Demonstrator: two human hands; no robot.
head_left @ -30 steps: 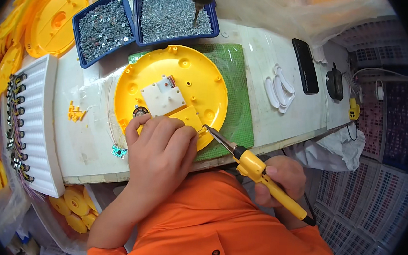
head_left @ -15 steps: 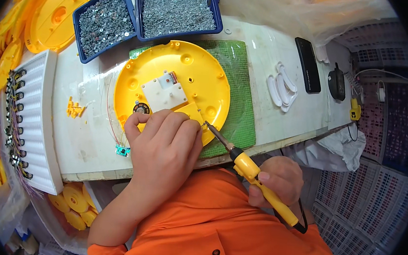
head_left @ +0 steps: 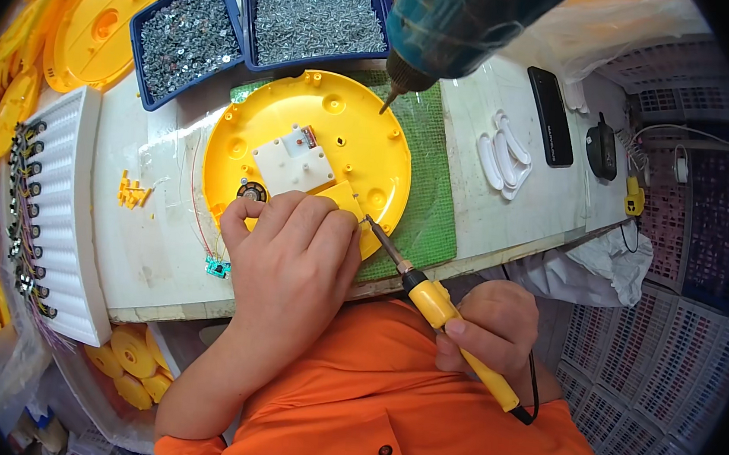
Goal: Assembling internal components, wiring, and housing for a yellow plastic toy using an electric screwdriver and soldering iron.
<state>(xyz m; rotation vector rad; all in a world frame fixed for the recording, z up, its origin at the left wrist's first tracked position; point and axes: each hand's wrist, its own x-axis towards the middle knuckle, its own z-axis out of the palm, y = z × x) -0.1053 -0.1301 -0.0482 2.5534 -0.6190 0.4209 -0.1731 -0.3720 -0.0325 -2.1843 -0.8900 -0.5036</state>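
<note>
My right hand (head_left: 495, 326) grips a yellow-handled soldering iron (head_left: 436, 303). Its tip meets the near right part of a round yellow plastic housing (head_left: 307, 92), beside a raised rectangular cover (head_left: 343, 198). Over the housing's near edge lies my left hand (head_left: 293, 252), its fingers bent and close together; what they pinch or press is hidden beneath them. Inside the housing sit a white gearbox-like block (head_left: 296, 169) and a small round black speaker (head_left: 253, 192). Thin wires run along the left rim to a small green circuit board (head_left: 218, 268).
An electric screwdriver (head_left: 451, 27) hangs over the housing's far right. Blue bins of washers (head_left: 188, 39) and screws (head_left: 317, 24) stand behind. Left are small yellow pieces (head_left: 133, 192) and a white foam tray (head_left: 68, 202); right, white curved parts (head_left: 504, 157) and a black phone (head_left: 551, 118).
The electric screwdriver has swung into view from the top edge. The soldering iron's handle has shifted slightly left, its tip staying about where it was. My left hand has hardly moved.
</note>
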